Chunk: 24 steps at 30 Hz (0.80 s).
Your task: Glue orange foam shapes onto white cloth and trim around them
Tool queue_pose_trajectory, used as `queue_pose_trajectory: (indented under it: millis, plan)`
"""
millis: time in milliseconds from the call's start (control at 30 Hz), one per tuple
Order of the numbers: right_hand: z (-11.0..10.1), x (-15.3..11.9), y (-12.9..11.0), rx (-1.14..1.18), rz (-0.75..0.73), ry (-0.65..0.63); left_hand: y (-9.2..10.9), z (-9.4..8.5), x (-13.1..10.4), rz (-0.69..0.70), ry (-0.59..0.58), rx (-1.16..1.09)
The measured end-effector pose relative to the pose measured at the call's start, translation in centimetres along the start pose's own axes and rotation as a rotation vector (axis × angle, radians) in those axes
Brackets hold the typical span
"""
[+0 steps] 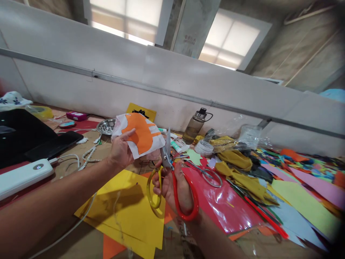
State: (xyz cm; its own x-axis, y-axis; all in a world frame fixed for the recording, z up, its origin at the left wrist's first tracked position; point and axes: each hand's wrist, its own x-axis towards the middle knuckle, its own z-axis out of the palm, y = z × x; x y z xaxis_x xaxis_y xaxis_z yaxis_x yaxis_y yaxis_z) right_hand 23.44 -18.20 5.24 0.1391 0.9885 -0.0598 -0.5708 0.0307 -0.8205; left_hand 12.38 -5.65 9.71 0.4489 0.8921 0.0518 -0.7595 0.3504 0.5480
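Observation:
My left hand (122, 148) pinches the lower left edge of a white backing sheet (134, 148) that carries an orange cut shape (140, 133). The shape has a rounded body and narrow strips on its right side. In my right hand (172, 187) is a pair of scissors (168, 158) with one yellow and one red handle loop. Its blades point up and stand apart, close to the sheet's right edge. Whether a blade touches the sheet I cannot tell. Below both hands lie yellow sheets (126, 205).
A water bottle (196, 126) stands by the wall behind a steel bowl (106, 126) and clear tape roll (204, 148). A red plastic-covered sheet (223, 201), mustard cloth pieces (237, 158) and coloured scraps (304, 169) fill the right. A white power bank (25, 176) lies left.

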Motion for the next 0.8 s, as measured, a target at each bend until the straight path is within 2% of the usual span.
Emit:
queue_pose_trajectory:
  millis: [267,400,500,633,800]
  plan:
    - [0.56,-0.21,-0.46,0.095,0.134,0.043,0.12,-0.43,0.12,-0.034,-0.089,-0.006]
    - [0.57,-0.25,-0.40,0.089,0.152,0.070,0.17,-0.26,0.05,0.005,-0.064,0.006]
    - [0.49,-0.21,-0.28,0.079,0.114,0.056,0.24,-0.11,-0.04,-0.003,-0.025,0.005]
    - [0.32,-0.01,-0.22,0.018,-0.007,0.001,0.22,0.00,-0.28,-0.005,-0.005,0.027]
    - [0.17,0.05,-0.18,0.019,0.011,-0.033,0.11,0.03,-0.48,-0.024,-0.058,0.052]
